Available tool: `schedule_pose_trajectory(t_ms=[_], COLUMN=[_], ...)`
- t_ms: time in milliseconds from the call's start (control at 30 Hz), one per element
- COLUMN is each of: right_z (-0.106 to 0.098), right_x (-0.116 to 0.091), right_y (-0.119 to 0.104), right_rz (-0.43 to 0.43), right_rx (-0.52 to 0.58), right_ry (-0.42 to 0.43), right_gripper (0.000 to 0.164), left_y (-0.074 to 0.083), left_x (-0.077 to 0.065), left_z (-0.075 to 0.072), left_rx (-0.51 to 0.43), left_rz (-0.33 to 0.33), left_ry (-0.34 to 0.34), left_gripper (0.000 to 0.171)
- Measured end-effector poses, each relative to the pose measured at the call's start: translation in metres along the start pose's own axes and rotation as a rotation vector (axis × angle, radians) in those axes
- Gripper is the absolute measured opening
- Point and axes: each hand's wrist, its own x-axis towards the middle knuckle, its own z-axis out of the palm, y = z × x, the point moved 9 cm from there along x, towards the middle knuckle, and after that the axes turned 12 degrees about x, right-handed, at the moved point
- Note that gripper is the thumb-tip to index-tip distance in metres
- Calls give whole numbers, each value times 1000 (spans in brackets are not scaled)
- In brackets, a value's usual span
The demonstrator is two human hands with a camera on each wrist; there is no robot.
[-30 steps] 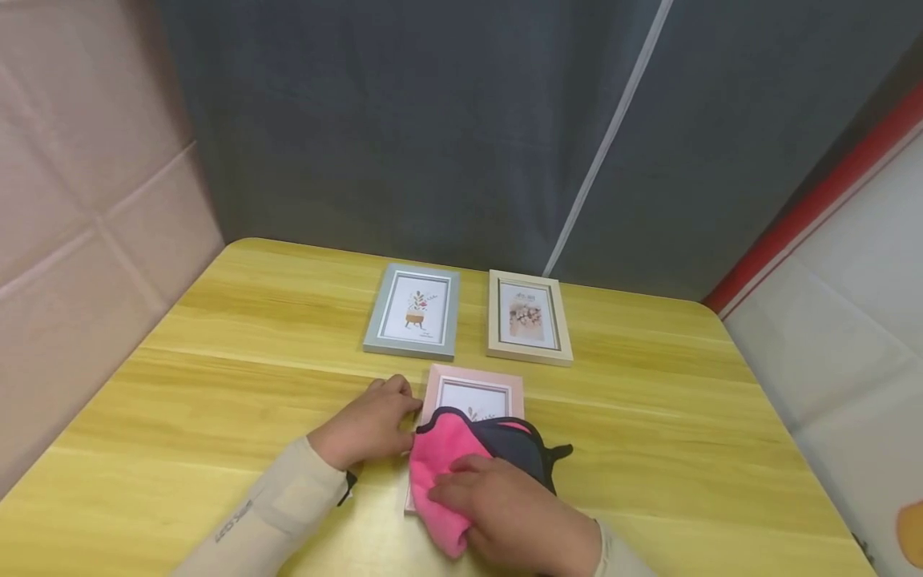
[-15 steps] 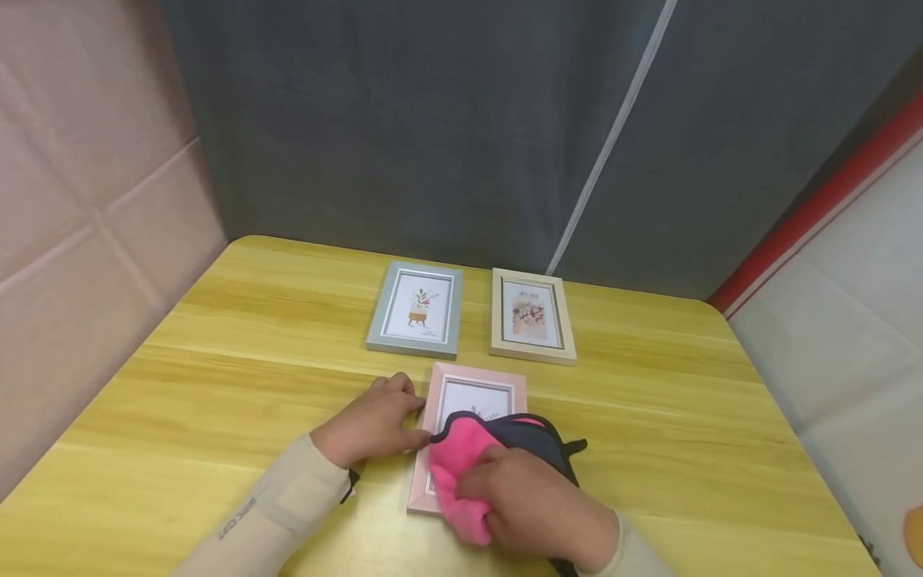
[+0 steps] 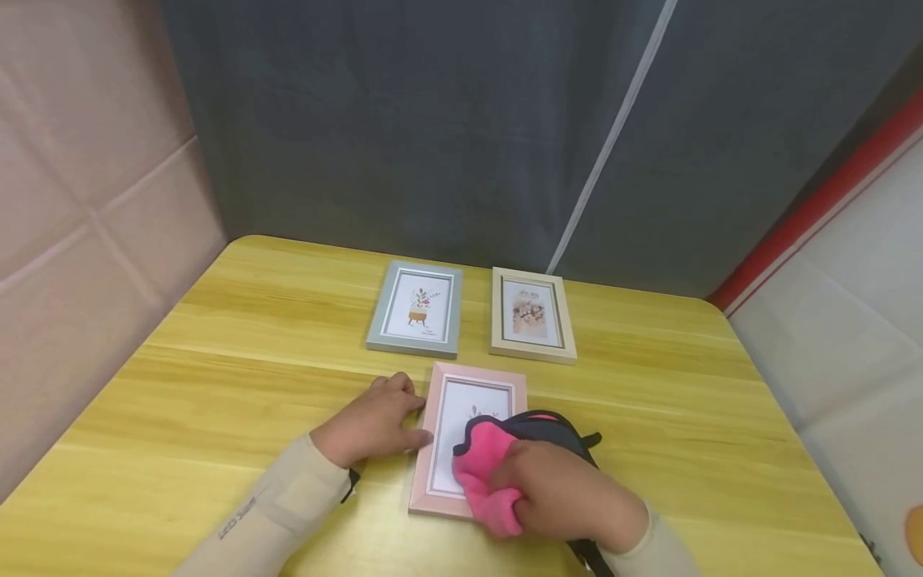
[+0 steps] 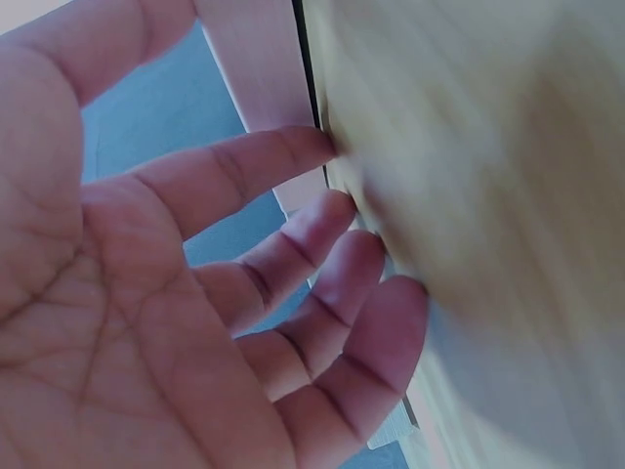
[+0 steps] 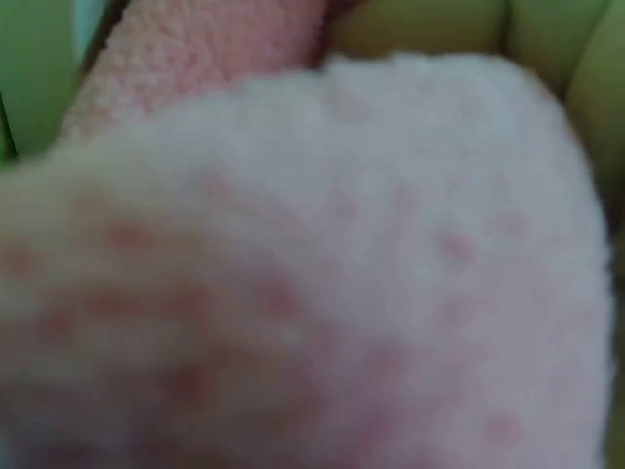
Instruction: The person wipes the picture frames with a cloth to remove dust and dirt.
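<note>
A pink picture frame (image 3: 469, 370) lies flat on the table, its print partly covered by a cloth (image 3: 485, 457). The cloth is pink on one side and dark grey on the other, with black edging. Bunched under my right hand (image 3: 570, 489), it is gripped by curled fingers and lies over the frame's right side. In the right wrist view the pink cloth (image 5: 391, 244) fills most of the picture. My left hand (image 3: 375, 425) rests beside the frame's left edge, thumb touching the border. Its loosely bent fingers (image 4: 293, 254) reach along that edge, tips at the tabletop.
Behind the pink frame lie a grey-blue picture frame (image 3: 378, 320) with a plant print and a cream picture frame (image 3: 497, 320) with a flower print. The yellow wood-grain table (image 3: 252, 344) meets a dark grey curtain (image 3: 404, 128) at the back.
My right hand has slid the cloth to the right across the pink frame, uncovering its left side and lower left corner. My left hand has stayed at the left edge.
</note>
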Motion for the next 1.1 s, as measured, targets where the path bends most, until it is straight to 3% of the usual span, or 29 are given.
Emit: schedule_pose_trajectory(t_ms=[233,400,533,600,767,833,867,933,1100], right_z=[-11,-45,-87,-109,-150,-156,-156,-150,-110], right_x=[-7,-26,-54,-70,-110,-121,-124,-123,-107], right_y=[6,22,50,64,94,108,115,133,171], right_rz=[-12,58,192,214,148,141,153,199,388], right_rx=[95,43,-82,-169,-423,-491,-510,-512,-225], right_ry=[9,144,346,472,797,872,880,803,400], right_gripper=[37,49,51,51,47,45,44,44,43], left_y=[1,1,1,1,1,1,1,1,2], left_x=[1,1,0,-1,-1,-1,-1,-1,-1], left_z=[3,4,4,3,1,2,2,3,3], left_rx=[-7,-8,-11,-11,-12,-15,-15,-14,-17], left_rz=[-1,-1,-4,-4,-5,-7,-9,-9,-6], left_ry=[-3,-6,-9,-6,3,-1,-3,-4,0], left_gripper=[57,57,57,57,57,57,58,58,58])
